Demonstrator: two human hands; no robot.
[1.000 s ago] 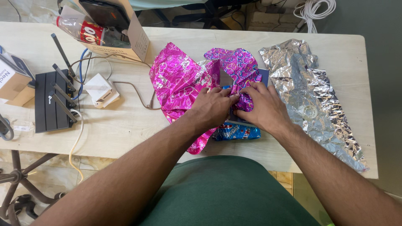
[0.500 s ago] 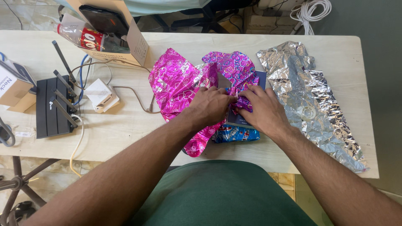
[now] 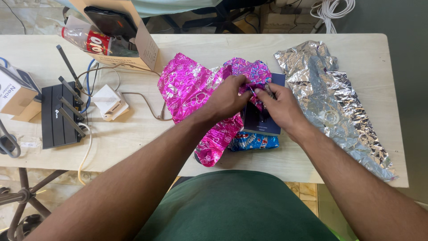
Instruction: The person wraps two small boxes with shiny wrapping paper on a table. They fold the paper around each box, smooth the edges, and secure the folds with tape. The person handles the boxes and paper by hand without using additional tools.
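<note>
A crumpled sheet of shiny pink wrapping foil (image 3: 189, 87) lies on the pale wooden table (image 3: 365, 49). My left hand (image 3: 227, 97) pinches a fold of the pink foil near its top right. My right hand (image 3: 278, 105) grips the foil's edge right beside it, over a dark blue flat box (image 3: 261, 125). A blue patterned wrapper (image 3: 254, 142) pokes out under the box toward the table's near edge.
A crumpled silver foil sheet (image 3: 332, 100) lies to the right. On the left sit a black router with antennas (image 3: 58, 114), a white adapter with cables (image 3: 109, 101), a small white box (image 3: 13, 91), and a cardboard box holding a plastic bottle (image 3: 96, 42).
Both hands lifted off the pressed-down foil and moved up toward the far side, now pinching its upper edge; more of the dark blue box shows beneath.
</note>
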